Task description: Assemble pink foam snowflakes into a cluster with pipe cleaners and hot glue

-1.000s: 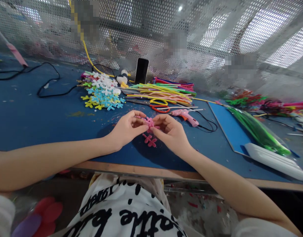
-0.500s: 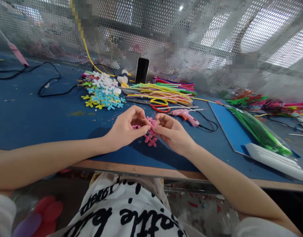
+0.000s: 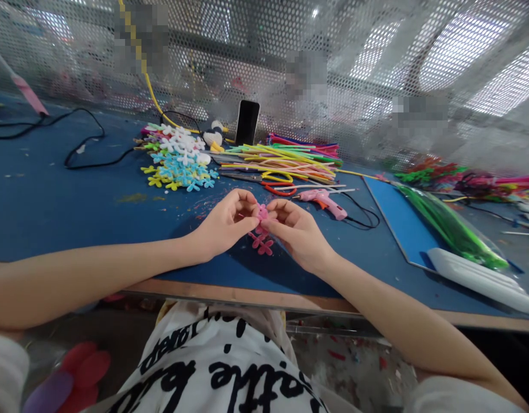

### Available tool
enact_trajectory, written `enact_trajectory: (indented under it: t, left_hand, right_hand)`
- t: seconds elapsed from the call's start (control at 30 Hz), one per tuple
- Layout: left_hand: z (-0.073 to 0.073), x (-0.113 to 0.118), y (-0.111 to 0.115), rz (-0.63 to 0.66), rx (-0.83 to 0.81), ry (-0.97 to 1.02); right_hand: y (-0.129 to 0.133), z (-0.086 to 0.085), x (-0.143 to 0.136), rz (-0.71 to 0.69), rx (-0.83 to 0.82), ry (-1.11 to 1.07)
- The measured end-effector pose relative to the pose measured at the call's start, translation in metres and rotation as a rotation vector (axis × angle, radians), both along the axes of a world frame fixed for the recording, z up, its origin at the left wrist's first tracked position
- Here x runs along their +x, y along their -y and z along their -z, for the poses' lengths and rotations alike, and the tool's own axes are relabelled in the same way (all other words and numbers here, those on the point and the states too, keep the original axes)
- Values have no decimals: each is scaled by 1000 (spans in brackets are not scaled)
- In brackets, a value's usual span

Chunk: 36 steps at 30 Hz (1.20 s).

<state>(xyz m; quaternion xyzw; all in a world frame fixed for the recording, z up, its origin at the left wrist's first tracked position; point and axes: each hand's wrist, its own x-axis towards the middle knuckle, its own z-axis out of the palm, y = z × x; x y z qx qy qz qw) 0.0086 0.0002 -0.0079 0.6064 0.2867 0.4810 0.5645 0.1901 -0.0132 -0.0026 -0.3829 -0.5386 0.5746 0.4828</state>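
Observation:
Between the fingertips of both hands is a small pink fuzzy flower [image 3: 263,212], seemingly of pipe cleaner. My left hand [image 3: 228,223] pinches it from the left, thumb and fingers drawn together. From the other side my right hand [image 3: 299,231] pinches it too, its remaining fingers curled. More pink flowers [image 3: 263,245] show just under the fingertips, on or close to the blue tabletop; whether they join the held one I cannot tell. The fingers cover part of the held flower.
Fuzzy flowers in white, blue and yellow [image 3: 181,158] lie heaped behind my left hand. Pipe cleaners [image 3: 286,159], orange-handled scissors [image 3: 279,187] and a pink glue gun [image 3: 323,203] lie beyond my hands. A phone [image 3: 248,122] stands at the back. Bagged green stems [image 3: 454,226] are at right.
The held pink flower has turned between my fingers, and my hands have drawn slightly closer together. A pink loop beside my left fingers no longer shows. The lower pink flowers stay nearly in place.

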Motion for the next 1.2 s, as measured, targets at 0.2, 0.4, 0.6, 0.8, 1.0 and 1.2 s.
enact_trajectory:
  t: [0.2,0.4,0.6,0.8,1.0,1.2]
  left_hand:
    - [0,2,-2,50,-24,65]
    - [-4,0,-2,123,-88,104]
    - [-5,-3,-4,142,-58,45]
    - [-5,-3,-2,110,-56,17]
    - [0,-2,-6,13,-122,51]
    - [1,-5,-9,-31,-250,36]
  right_hand:
    - [1,-2,0,-4,-11,-7]
    - [2,-7,-1,3,6,-37]
    - [1,-10,-1,-9,-5,-1]
    - [-3,-4,3,3,143,87]
    - [-4,-4,5,77,209,214]
    - [-13,4,10,114,156,119]
